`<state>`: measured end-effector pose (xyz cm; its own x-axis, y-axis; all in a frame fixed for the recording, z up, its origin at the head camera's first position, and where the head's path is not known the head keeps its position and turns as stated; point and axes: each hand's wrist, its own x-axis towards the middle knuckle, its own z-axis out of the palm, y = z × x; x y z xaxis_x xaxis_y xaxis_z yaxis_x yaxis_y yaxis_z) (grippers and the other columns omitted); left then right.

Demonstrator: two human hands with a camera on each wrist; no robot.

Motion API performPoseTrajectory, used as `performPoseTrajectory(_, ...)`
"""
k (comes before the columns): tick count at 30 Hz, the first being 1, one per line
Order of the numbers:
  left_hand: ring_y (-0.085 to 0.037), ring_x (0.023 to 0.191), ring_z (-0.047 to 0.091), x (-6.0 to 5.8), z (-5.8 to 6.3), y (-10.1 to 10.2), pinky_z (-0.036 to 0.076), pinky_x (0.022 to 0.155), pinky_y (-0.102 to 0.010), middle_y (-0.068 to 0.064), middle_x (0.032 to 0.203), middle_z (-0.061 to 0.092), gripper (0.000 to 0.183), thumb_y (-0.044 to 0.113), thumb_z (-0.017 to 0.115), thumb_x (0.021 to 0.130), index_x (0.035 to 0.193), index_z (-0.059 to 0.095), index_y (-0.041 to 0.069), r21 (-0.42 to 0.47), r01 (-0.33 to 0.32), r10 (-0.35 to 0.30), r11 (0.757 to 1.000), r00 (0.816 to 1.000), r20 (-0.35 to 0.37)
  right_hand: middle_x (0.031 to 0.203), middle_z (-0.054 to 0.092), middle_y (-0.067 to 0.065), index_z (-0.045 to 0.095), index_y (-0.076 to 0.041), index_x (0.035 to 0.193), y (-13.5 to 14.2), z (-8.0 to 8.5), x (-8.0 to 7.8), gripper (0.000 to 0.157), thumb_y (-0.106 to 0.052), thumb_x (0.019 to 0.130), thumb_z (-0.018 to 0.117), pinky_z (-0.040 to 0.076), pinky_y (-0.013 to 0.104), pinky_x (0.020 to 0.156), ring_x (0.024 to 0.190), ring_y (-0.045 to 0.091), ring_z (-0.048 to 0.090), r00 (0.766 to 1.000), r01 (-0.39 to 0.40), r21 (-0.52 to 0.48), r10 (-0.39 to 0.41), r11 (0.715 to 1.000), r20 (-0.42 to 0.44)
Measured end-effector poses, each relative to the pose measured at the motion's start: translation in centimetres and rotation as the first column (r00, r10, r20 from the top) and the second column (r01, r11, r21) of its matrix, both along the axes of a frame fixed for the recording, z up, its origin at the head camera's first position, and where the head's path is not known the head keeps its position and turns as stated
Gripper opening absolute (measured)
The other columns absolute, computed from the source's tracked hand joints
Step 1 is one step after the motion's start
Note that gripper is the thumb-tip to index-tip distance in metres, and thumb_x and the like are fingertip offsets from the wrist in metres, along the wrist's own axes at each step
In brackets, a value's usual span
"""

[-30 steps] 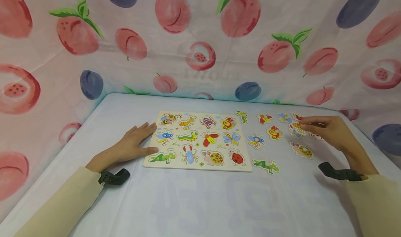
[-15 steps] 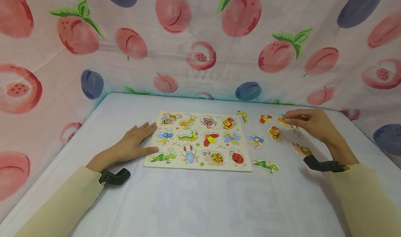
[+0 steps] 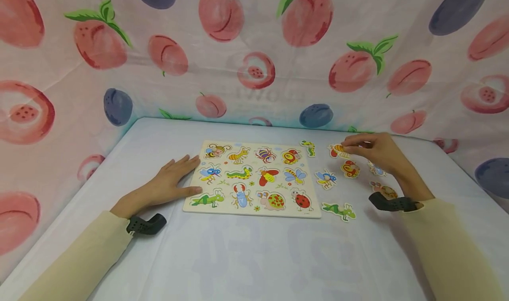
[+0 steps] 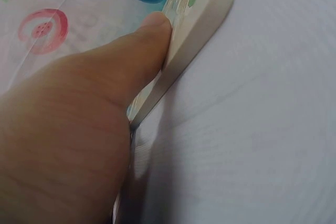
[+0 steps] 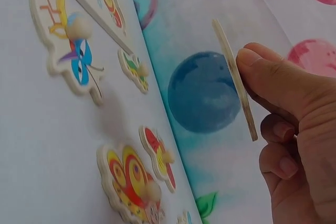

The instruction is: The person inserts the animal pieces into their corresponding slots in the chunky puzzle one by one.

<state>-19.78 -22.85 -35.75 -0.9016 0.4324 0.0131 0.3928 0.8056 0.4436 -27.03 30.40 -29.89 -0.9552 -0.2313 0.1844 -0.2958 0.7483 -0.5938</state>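
A wooden insect puzzle board point(image 3: 226, 211) with printed bugs lies on the table. My left hand point(image 3: 169, 184) rests on its left edge with fingers extended; in the left wrist view the thumb point(image 4: 144, 45) lies against the board's side. My right hand point(image 3: 377, 154) pinches an orange-striped insect puzzle piece point(image 3: 339, 149) between thumb and fingers, raised above the table. From the right wrist view this piece point(image 5: 236, 85) shows edge-on, its knob hidden by the fingers. Just below and behind it lies a red-winged bug piece point(image 3: 332, 154), partly covered.
Right of the board lie several knobbed pieces: a caterpillar point(image 3: 308, 149), a mosquito point(image 3: 326, 179), a butterfly-like bug point(image 3: 350, 169), a grasshopper point(image 3: 339, 210) and a snail point(image 3: 379, 188), partly hidden by the right wrist mount point(image 3: 391, 202). A fruit-print cloth point(image 3: 278, 84) rises behind the table.
My right hand has carried the orange-striped insect puzzle piece leftward, from above the far-right pieces toward the board. The left hand stays where it was on the board.
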Motion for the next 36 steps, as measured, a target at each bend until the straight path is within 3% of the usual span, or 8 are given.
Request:
performPoseTrajectory(3, -0.034, 0.144, 0.007, 0.0, -0.1, 0.0, 0.0, 0.114, -0.053, -0.014, 0.156, 0.021, 0.093, 0.058, 0.061, 0.086, 0.151, 0.025, 0.003, -0.002, -0.001, 0.001, 1.0, 1.0, 0.001, 0.111, 0.067, 0.003, 0.075, -0.017, 0.104, -0.9, -0.1, -0.3, 0.03, -0.038, 0.084, 0.073, 0.043, 0.04, 0.098, 0.106, 0.012, 0.054, 1.0, -0.022, -0.023, 0.022, 1.0, 0.009)
performPoseTrajectory(12, -0.034, 0.144, 0.008, -0.1, -0.2, 0.0, 0.001, 0.114, -0.054, -0.014, 0.156, 0.022, 0.092, 0.058, 0.061, 0.086, 0.15, 0.026, 0.002, 0.002, 0.009, -0.009, 1.0, 1.0, -0.014, 0.11, 0.068, 0.001, 0.077, -0.019, 0.102, -3.9, 0.0, -0.9, 0.022, -0.033, 0.085, 0.074, 0.046, 0.021, 0.081, 0.099, 0.014, 0.055, 0.995, -0.1, -0.044, 0.101, 0.994, 0.004)
performPoseTrajectory(21, -0.034, 0.144, 0.007, 0.1, 0.1, 0.1, 0.0, 0.114, -0.053, -0.014, 0.156, 0.021, 0.092, 0.058, 0.061, 0.086, 0.15, 0.026, 0.002, -0.003, -0.003, 0.003, 1.0, 1.0, -0.001, 0.108, 0.068, -0.001, 0.077, -0.02, 0.1, -6.1, -0.2, -1.2, 0.02, -0.032, 0.083, 0.076, 0.048, 0.032, 0.055, 0.089, 0.018, 0.055, 0.988, -0.151, -0.096, 0.152, 0.984, 0.004)
performPoseTrajectory(26, -0.034, 0.144, 0.007, 0.1, 0.1, 0.2, 0.0, 0.114, -0.053, -0.014, 0.156, 0.021, 0.093, 0.059, 0.06, 0.086, 0.15, 0.026, 0.002, -0.002, -0.002, 0.002, 1.0, 1.0, 0.003, 0.108, 0.068, -0.002, 0.077, -0.022, 0.098, -7.5, -0.1, -1.4, 0.02, -0.035, 0.083, 0.075, 0.049, 0.03, 0.066, 0.095, 0.014, 0.056, 0.978, -0.208, -0.1, 0.207, 0.973, -0.019)
performPoseTrajectory(30, -0.034, 0.144, 0.008, 0.2, 0.1, 0.2, 0.0, 0.114, -0.053, -0.015, 0.156, 0.021, 0.093, 0.059, 0.06, 0.086, 0.15, 0.026, 0.002, 0.003, 0.001, -0.001, 1.0, 1.0, 0.007, 0.105, 0.069, -0.002, 0.077, -0.019, 0.099, -8.7, 0.1, -1.4, 0.017, -0.028, 0.086, 0.074, 0.047, 0.028, 0.079, 0.099, 0.013, 0.056, 0.964, -0.265, -0.122, 0.264, 0.957, -0.024)
performPoseTrajectory(36, -0.034, 0.144, 0.008, 0.1, 0.2, 0.3, 0.001, 0.114, -0.053, -0.015, 0.156, 0.021, 0.092, 0.059, 0.06, 0.086, 0.15, 0.026, 0.002, 0.002, -0.002, 0.002, 1.0, 1.0, 0.005, 0.105, 0.07, 0.003, 0.076, -0.011, 0.101, -10.7, 1.3, -0.2, 0.015, -0.016, 0.088, 0.071, 0.046, 0.025, 0.07, 0.094, 0.016, 0.057, 0.964, -0.263, -0.127, 0.264, 0.956, -0.003)
